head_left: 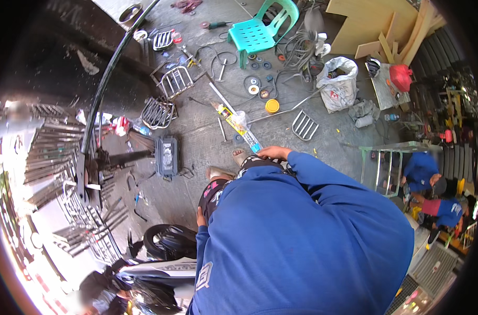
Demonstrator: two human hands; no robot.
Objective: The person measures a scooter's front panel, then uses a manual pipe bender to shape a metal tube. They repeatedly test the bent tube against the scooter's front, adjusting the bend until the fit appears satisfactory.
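My right hand [274, 153] is closed on the near, blue end of a long narrow printed package [244, 131]. The package is yellow toward its far end and slants away to the left above the floor, with clear plastic [240, 118] around its middle. My left hand [201, 216] hangs low beside my left thigh, against the dark patterned shorts [209, 196]. Its fingers look stretched out and hold nothing that I can see; part of the hand is hidden by my sleeve. My feet [220, 173] are on the concrete just beyond the shorts.
Beyond the package lie a hammer [222, 68], a yellow lid [272, 106], metal racks [305, 126] and cables. A green chair [257, 34] and a white sack [338, 86] stand farther off. Left are a dark toolbox [167, 156] and motorcycle [165, 241]; right, a ladder [386, 170] and two people.
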